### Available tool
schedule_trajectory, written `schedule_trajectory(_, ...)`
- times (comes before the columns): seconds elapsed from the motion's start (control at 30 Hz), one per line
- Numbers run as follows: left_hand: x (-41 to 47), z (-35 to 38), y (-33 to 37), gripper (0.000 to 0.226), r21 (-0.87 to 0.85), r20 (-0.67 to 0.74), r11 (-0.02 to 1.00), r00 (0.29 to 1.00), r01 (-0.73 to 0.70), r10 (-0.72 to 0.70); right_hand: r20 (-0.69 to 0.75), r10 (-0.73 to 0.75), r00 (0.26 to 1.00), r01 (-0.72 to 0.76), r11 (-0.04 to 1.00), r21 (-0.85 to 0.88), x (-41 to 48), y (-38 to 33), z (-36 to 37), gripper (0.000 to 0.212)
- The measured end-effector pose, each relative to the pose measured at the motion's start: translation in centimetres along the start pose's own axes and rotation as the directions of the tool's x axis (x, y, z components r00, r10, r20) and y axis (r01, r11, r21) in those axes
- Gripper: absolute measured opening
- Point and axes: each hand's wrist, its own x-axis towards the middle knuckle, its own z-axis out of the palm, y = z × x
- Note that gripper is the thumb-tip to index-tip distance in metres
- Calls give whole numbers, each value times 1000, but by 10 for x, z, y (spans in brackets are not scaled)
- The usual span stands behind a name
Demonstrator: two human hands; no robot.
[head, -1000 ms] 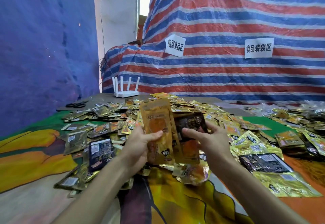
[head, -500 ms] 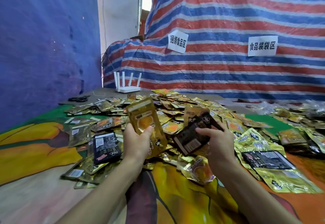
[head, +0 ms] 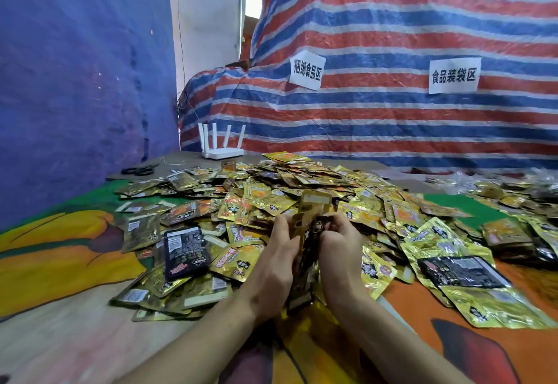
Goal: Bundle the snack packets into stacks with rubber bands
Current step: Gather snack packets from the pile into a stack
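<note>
The striped tarp (head: 392, 130) fills the far side of the room. In front of it the table's printed cloth (head: 60, 266) carries a wide heap of snack packets (head: 302, 184), mostly gold foil with a few black ones, spreading from the far middle to the near right.

At the near edge of that heap the person holds a small upright stack (head: 314, 211) of packets, gold and dark, pressed face to face. The left hand (head: 271, 266) grips it from the left and the right hand (head: 341, 251) from the right, with the fingers of both curled round its sides.

The packets look light, thin and slick, foil on foil. I'd judge they will slide askew unless squeezed across the flat faces near the middle, with the edges squared first. I can see no rubber band anywhere; one would want to go round the stack's waist.
</note>
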Motion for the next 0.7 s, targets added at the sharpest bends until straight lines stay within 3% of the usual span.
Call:
schedule_trajectory(0.23,-7,0,7,70,125,-35,991,998,-42,47,-57,-31,998,32,999,23,-8,2,3,27)
schedule_trajectory(0.33,-4,2,6,61,164,-134,983,985,-87,109,-33,35,999,-30,990,137,-7,4,0,33)
schedule_trajectory(0.43,0,0,4,44,131,-210,986,969,-101,127,116,132,984,-164,929,331,-6,2,-3,44)
schedule_trajectory(0.5,0,-3,4,44,66,-185,995,979,-68,79,200,81,976,-149,922,357,-5,3,-4,42)
schedule_trajectory(0.6,1,-6,7,66,-54,-88,998,996,-21,16,217,59,974,-120,954,276,-4,2,-4,33)
schedule_trajectory(0.7,1,-5,11,67,-157,32,987,999,41,-36,223,36,974,-87,971,221,-6,1,-5,39)
